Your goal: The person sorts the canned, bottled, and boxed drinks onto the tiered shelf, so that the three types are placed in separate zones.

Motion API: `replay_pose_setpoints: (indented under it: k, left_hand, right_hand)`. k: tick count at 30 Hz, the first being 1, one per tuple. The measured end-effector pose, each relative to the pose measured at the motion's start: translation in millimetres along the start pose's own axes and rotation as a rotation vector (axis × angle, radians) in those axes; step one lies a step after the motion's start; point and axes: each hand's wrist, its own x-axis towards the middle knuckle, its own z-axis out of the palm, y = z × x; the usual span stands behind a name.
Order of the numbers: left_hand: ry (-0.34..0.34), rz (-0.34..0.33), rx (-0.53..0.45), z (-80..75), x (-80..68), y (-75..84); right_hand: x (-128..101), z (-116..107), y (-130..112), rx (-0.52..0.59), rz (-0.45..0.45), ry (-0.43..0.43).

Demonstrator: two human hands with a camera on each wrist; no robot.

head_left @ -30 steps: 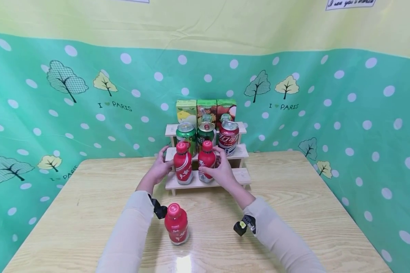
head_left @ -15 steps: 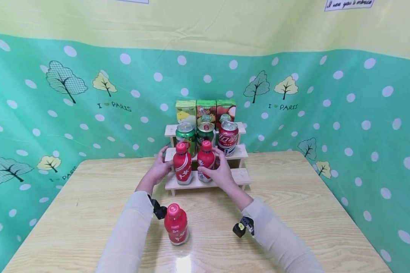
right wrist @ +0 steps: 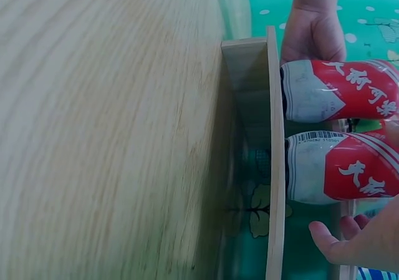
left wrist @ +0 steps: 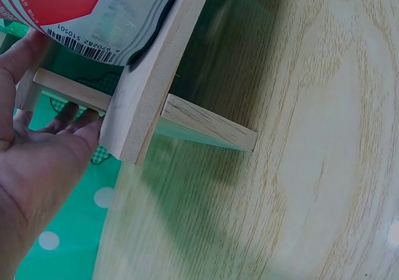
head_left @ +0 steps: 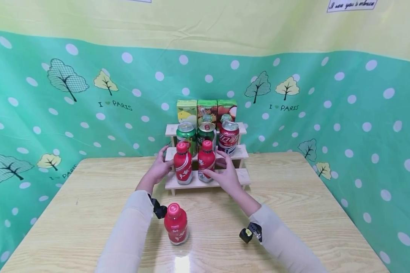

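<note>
Two red cola bottles stand side by side on the bottom step of a small wooden three-step rack (head_left: 229, 176), the left bottle (head_left: 183, 167) and the right bottle (head_left: 206, 163). My right hand (head_left: 227, 176) is spread beside the right bottle; the right wrist view shows its thumb and fingers apart from the bottle (right wrist: 346, 168). At the rack's left end is my left hand (head_left: 157, 170), thumb close to the left bottle. In the left wrist view, fingertips of that hand (left wrist: 43, 161) lie at the step's end, some partly hidden behind it.
A third red bottle (head_left: 176, 224) stands on the wooden table (head_left: 99, 212), in front of the rack. Cans fill the middle step, two green ones (head_left: 186, 134) and a red one (head_left: 228, 137). Several juice cartons (head_left: 206, 110) line the top step before a patterned cloth (head_left: 130, 87).
My right hand has loosened its hold on the right bottle and drawn back slightly to the right. The bottle stays on the step. My left hand has barely moved.
</note>
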Motion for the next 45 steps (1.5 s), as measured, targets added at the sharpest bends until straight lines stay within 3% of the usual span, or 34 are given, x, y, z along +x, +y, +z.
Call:
replay_pose_setpoints:
  k: [11,21,26,32,38,45]
  left_hand:
    - [-0.005,0.009,-0.002,0.4,-2.2,2.1]
    - [-0.009,0.012,-0.012,0.4,-2.2,1.8]
    - [-0.006,0.012,-0.016,0.2,-1.8,1.3]
    - [-0.006,0.012,-0.015,0.0,-1.0,1.5]
    - [-0.009,0.019,-0.015,0.0,-1.6,1.3]
    - [0.003,0.003,0.021,-0.3,-2.5,1.9]
  right_hand:
    - [-19.0,-9.5,-0.8,0.015,-0.029,-0.016]
    - [-34.3,-11.3,10.1,-0.039,-0.007,-0.090]
    - [-43.0,-9.9,12.4,-0.067,-0.039,-0.176]
    - [-51.2,-7.5,16.0,-0.060,-0.075,-0.341]
    - [-61.7,-5.9,9.7,-0.047,-0.056,-0.510]
    - [-70.8,2.8,14.5,-0.070,-0.072,-0.641]
